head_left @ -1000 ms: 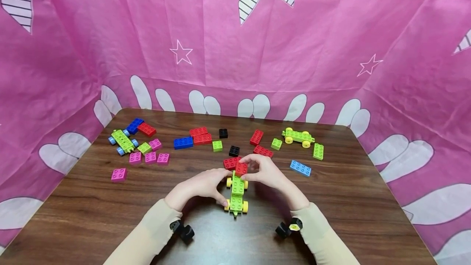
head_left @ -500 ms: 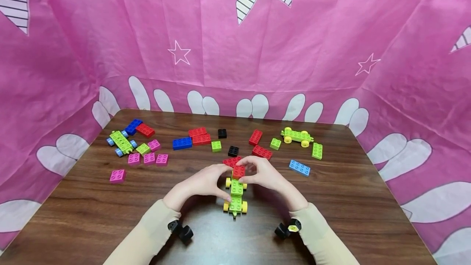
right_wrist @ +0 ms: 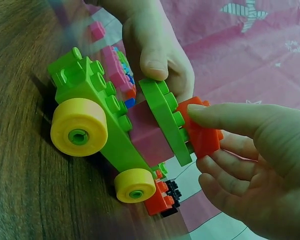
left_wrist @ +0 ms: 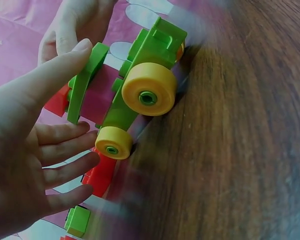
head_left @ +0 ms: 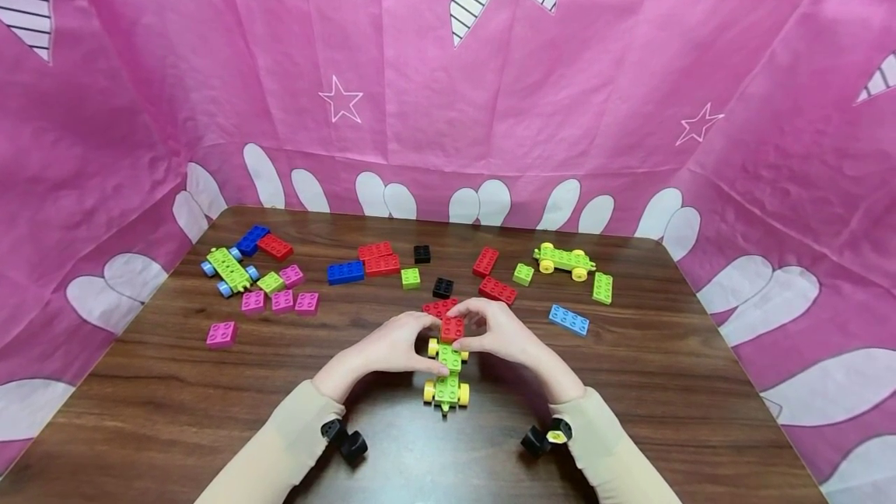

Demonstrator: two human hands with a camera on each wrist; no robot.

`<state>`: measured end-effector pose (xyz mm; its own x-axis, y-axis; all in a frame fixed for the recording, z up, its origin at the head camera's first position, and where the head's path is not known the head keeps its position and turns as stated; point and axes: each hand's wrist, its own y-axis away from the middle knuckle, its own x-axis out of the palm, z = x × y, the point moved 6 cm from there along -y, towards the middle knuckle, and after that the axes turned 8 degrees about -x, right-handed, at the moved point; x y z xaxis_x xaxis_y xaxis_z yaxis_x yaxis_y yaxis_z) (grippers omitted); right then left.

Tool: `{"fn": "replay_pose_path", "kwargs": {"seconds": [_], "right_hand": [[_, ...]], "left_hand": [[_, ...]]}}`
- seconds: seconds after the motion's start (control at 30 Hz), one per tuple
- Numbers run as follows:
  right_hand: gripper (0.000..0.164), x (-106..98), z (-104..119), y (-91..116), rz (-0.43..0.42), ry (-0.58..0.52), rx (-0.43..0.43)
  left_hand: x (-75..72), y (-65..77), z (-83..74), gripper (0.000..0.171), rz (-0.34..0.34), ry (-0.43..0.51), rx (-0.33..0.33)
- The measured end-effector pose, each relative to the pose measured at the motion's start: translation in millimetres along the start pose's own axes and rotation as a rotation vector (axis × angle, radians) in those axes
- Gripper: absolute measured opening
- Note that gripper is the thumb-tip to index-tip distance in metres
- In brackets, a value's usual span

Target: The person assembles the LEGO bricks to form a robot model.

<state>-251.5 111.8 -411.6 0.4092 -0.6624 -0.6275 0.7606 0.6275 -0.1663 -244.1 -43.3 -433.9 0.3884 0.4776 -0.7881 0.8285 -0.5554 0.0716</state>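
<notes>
A green toy car base [head_left: 446, 392] with yellow wheels stands on the table in front of me. On it sits a pink brick [right_wrist: 149, 134], topped by a flat green brick [right_wrist: 166, 120] that overhangs it. My left hand [head_left: 400, 344] holds this green brick end to end, thumb on the near end and fingers by the far one. With thumb and fingers, my right hand [head_left: 502, 330] pinches a red brick [head_left: 452, 330] at the far end of the green brick's top, studs facing up.
Just beyond the car lies another red brick [head_left: 440, 308], with a black brick [head_left: 443, 288] behind it. Several pink bricks [head_left: 254, 302] and a blue-wheeled car base [head_left: 229, 269] are at left. A second yellow-wheeled base [head_left: 565, 260] and a light blue brick [head_left: 568, 320] lie right.
The red brick has come down and slightly nearer, lining up over the green brick. My left thumb has moved from beside the near wheel up to the green brick's near end.
</notes>
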Motion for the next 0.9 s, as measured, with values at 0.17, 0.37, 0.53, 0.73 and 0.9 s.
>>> {"fn": "replay_pose_path", "kwargs": {"seconds": [0.17, 0.37, 0.53, 0.73, 0.9], "right_hand": [[0.039, -0.4, 3.0, 0.5, 0.006, 0.013, -0.021], [0.034, -0.5, 4.2, -0.7, -0.002, 0.038, -0.023], [0.032, -1.1, 6.5, -2.2, -0.026, 0.055, -0.023], [0.032, -0.7, 6.0, -1.9, -0.041, 0.053, -0.010], [0.033, 1.0, 5.2, -0.3, -0.040, 0.038, 0.020]], "left_hand": [[0.3, -0.3, 0.7, 0.071, -0.012, 0.004, 0.003], [0.6, -1.7, 1.4, 0.072, -0.024, -0.003, -0.005], [0.7, -3.5, 1.9, 0.073, -0.028, 0.000, -0.013], [0.4, -3.9, 0.9, 0.071, -0.032, 0.015, -0.020], [1.0, -3.0, 0.2, 0.070, -0.038, 0.029, -0.021]]}}
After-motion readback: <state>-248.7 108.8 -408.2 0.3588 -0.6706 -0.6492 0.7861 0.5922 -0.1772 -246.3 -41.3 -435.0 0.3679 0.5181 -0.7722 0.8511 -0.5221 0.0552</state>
